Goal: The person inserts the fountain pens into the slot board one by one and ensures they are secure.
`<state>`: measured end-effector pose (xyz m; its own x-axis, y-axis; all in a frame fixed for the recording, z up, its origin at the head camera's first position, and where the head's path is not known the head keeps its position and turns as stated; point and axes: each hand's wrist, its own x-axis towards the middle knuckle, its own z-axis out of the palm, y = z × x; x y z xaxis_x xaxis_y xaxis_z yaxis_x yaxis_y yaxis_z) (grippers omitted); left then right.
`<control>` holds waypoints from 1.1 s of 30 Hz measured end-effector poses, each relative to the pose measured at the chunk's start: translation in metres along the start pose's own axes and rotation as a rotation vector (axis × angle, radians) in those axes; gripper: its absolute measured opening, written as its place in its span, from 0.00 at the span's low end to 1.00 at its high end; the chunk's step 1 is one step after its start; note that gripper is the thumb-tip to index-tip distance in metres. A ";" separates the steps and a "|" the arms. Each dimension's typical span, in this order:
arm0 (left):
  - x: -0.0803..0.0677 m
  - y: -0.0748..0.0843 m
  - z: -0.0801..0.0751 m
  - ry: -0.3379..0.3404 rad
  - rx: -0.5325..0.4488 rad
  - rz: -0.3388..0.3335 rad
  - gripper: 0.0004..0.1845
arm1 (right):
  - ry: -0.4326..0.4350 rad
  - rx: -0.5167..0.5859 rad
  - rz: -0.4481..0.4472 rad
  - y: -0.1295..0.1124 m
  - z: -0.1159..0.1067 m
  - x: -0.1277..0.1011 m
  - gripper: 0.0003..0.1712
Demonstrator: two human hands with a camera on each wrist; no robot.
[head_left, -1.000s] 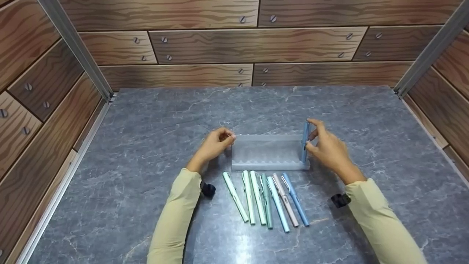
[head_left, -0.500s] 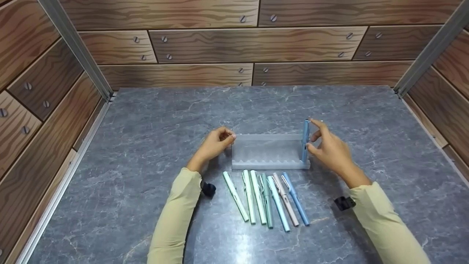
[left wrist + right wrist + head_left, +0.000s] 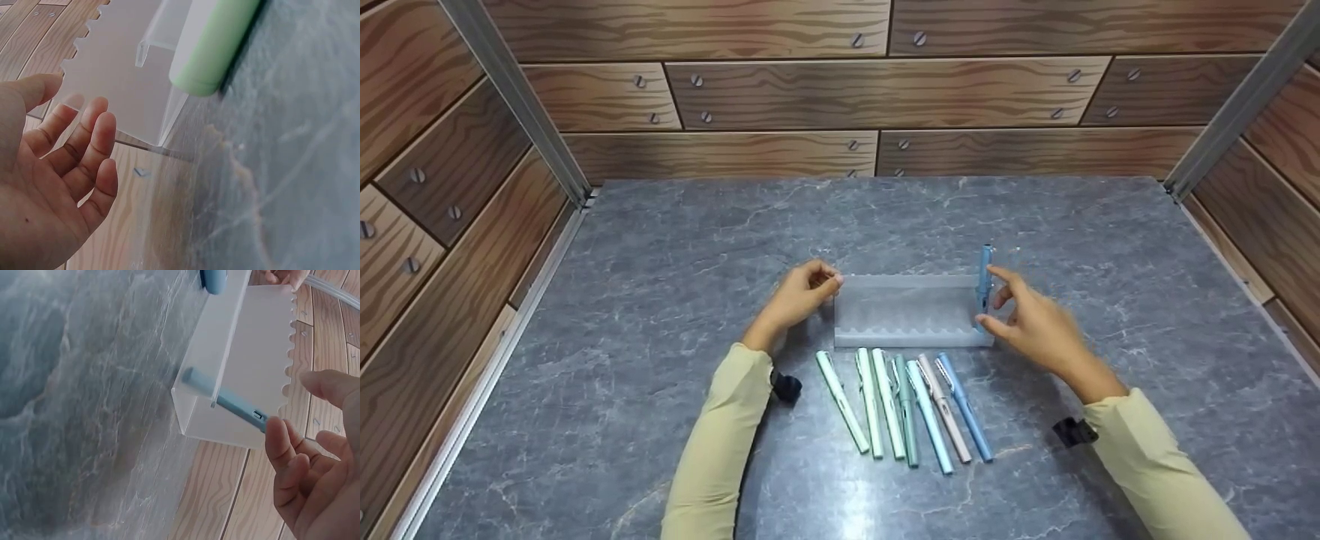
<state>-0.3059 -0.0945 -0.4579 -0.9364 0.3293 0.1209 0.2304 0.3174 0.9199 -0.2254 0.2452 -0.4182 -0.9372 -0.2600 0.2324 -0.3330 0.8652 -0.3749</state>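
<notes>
A translucent pen rack with scalloped edges stands mid-table. My left hand pinches its upper left corner between thumb and fingertips; in the left wrist view fingertips show behind the panel. At the rack's right end a blue pen stands upright, its lower end at the front ledge in the right wrist view. Beside it is my right hand, fingers spread and loosely bent, fingertips right at the pen. That hand covers the pen's upper part in the right wrist view.
Several pens lie side by side in front of the rack, among them a pale green pen, a pinkish-grey pen and a blue pen. Wood-patterned walls enclose the grey marbled table.
My right hand has slid down along the upright pen, with index finger and thumb lower on it. The left hand and the rack stay where they were.
</notes>
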 end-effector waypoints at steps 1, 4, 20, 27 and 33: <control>0.000 0.000 0.000 0.000 0.001 0.000 0.10 | -0.012 0.003 -0.003 -0.001 0.000 -0.001 0.41; 0.000 0.000 0.000 -0.004 0.002 -0.001 0.10 | -0.057 0.025 0.002 -0.005 0.001 -0.004 0.41; 0.000 0.001 0.000 -0.012 0.007 -0.027 0.11 | -0.331 0.137 0.017 -0.013 0.011 -0.017 0.46; 0.000 0.003 0.000 0.005 0.018 -0.032 0.10 | -0.414 0.122 -0.009 -0.016 0.014 -0.023 0.48; 0.000 0.002 0.000 -0.001 0.012 -0.035 0.10 | -0.488 0.124 -0.029 -0.018 0.016 -0.025 0.46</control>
<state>-0.3050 -0.0936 -0.4559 -0.9439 0.3181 0.0881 0.2003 0.3397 0.9189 -0.1978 0.2292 -0.4312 -0.8564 -0.4796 -0.1914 -0.3421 0.8046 -0.4854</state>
